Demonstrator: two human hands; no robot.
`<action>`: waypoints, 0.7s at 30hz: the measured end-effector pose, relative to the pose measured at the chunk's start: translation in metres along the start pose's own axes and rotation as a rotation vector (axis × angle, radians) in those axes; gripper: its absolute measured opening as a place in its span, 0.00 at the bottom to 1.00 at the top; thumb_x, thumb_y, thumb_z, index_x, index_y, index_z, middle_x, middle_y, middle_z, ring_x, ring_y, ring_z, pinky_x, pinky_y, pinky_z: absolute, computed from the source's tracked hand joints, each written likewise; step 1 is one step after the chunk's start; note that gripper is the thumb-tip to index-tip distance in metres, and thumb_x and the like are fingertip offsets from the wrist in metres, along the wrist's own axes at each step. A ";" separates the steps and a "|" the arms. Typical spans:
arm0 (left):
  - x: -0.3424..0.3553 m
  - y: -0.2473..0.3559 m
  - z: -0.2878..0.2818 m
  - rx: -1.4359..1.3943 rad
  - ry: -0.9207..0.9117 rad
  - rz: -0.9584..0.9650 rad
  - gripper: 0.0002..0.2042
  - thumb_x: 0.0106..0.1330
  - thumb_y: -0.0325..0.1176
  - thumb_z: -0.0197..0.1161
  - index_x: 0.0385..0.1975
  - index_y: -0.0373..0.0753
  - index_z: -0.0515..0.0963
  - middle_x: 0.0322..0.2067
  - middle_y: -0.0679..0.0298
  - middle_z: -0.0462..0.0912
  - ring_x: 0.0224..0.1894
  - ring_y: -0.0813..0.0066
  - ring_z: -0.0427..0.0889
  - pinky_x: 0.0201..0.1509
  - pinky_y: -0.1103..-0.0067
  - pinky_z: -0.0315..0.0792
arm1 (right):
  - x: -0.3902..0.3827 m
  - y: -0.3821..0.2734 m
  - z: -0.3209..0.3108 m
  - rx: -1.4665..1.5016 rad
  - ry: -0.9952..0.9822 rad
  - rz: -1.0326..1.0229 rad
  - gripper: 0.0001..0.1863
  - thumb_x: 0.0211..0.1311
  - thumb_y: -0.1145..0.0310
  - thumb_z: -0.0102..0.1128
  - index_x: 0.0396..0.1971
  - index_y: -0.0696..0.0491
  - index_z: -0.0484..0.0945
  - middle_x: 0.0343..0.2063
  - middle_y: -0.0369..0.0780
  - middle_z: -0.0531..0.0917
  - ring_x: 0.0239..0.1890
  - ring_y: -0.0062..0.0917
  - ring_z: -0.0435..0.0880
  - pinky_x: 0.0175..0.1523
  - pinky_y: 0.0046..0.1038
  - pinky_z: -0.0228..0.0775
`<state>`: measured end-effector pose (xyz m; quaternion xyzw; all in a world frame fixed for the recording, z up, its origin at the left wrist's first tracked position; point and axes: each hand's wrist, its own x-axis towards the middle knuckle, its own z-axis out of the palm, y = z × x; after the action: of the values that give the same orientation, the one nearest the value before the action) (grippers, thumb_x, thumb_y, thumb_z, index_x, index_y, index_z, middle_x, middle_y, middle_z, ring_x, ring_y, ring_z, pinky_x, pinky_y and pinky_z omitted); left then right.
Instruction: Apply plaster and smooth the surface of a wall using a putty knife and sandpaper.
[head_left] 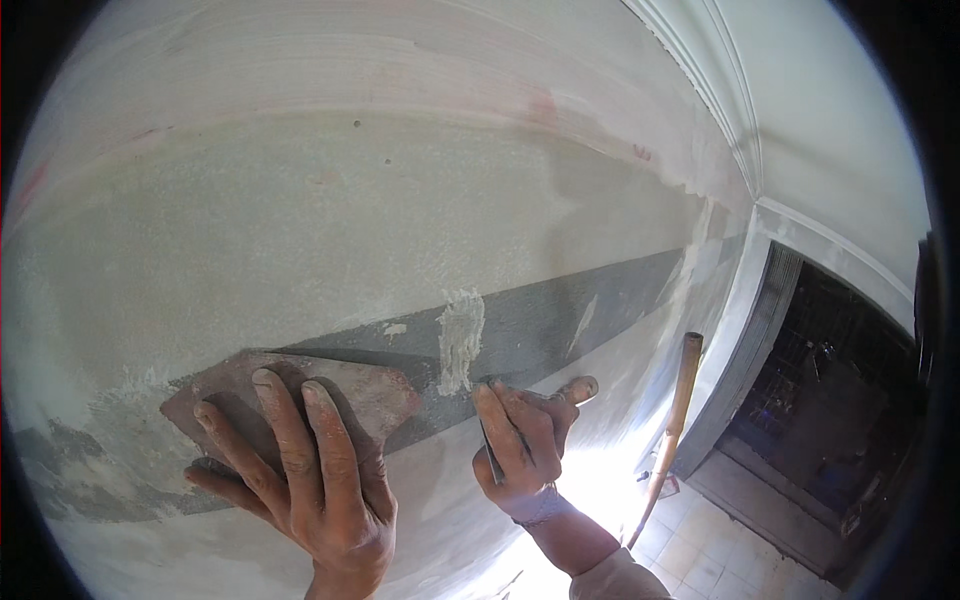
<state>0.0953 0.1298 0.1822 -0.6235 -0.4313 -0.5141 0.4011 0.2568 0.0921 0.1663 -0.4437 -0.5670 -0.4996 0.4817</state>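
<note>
My left hand [320, 490] lies against the wall over a worn reddish-brown sheet that looks like sandpaper [385, 390]. Its fingers spread across the sheet's face, while the thumb seems tucked behind the lower edge. To the right, my right hand [530, 430] is closed, knuckles close to the wall, around a thin, flat, blade-like tool [493, 457]. Only a narrow dark edge of that tool shows; the rest is hidden by the fingers. Just above this hand, a rough whitish filler patch [461, 340] crosses the dark grey band [540, 310] on the wall.
The plastered wall [300, 220] carries smears and two small holes. A wooden pole [680, 400] leans at the right, beside a dark doorway [810, 400] with a grey frame. Pale floor tiles [700, 550] show below. Bright light glares low along the wall.
</note>
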 end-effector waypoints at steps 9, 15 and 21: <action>0.000 0.001 0.003 -0.027 0.032 -0.024 0.26 0.64 0.53 0.33 0.56 0.45 0.64 0.59 0.61 0.61 0.64 0.50 0.50 0.66 0.52 0.27 | 0.017 0.001 0.006 -0.025 0.086 -0.015 0.22 0.38 0.78 0.52 0.40 0.54 0.78 0.36 0.36 0.77 0.36 0.27 0.71 0.52 0.37 0.51; -0.001 0.000 0.001 -0.026 0.007 -0.008 0.26 0.64 0.53 0.34 0.57 0.47 0.63 0.59 0.61 0.61 0.64 0.50 0.50 0.66 0.51 0.27 | 0.006 0.007 0.004 -0.033 0.015 -0.048 0.26 0.36 0.81 0.48 0.43 0.57 0.75 0.39 0.40 0.75 0.40 0.31 0.72 0.64 0.45 0.37; -0.003 -0.002 0.000 -0.025 0.000 -0.002 0.25 0.64 0.53 0.34 0.57 0.48 0.63 0.59 0.62 0.60 0.64 0.50 0.50 0.65 0.51 0.27 | 0.006 0.001 -0.001 -0.079 0.012 -0.011 0.19 0.42 0.76 0.57 0.40 0.52 0.78 0.38 0.35 0.77 0.34 0.26 0.71 0.44 0.30 0.58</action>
<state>0.0936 0.1303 0.1797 -0.6280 -0.4254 -0.5200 0.3927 0.2566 0.0917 0.1719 -0.4562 -0.5463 -0.5271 0.4644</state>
